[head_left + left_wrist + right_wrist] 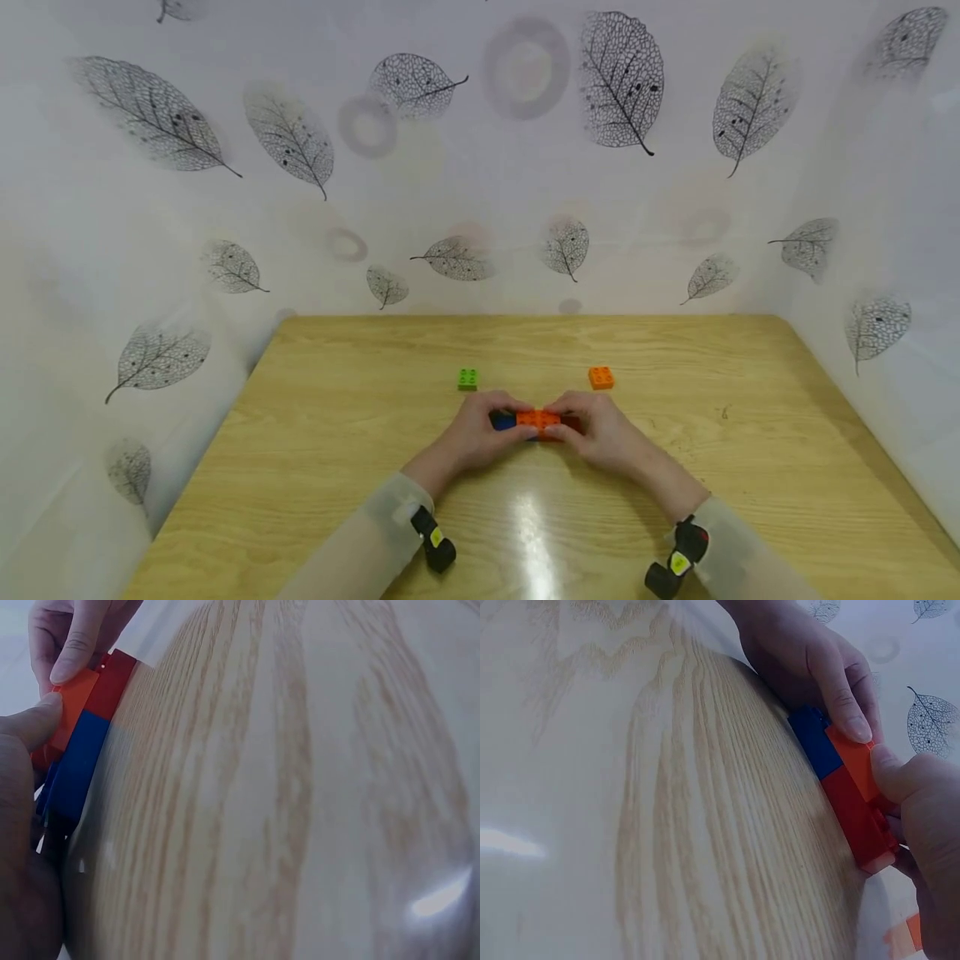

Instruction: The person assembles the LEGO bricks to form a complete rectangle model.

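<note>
We see the left hand (477, 429) and right hand (604, 429) each pinching the orange brick (538, 422), which straddles the seam between the blue brick (81, 763) and red brick (853, 814), on or just above the table (315, 467). Uneven pressing could, we think, part the lower two or leave it crooked. We find no brand; the yellow labels (437, 536) are unreadable

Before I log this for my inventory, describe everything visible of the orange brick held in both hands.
Oblong and studded, the orange brick looks plastic. It lies studs up across the joint between a blue brick and a red brick; full seating is unclear. The left hand and right hand pinch its ends.
</note>
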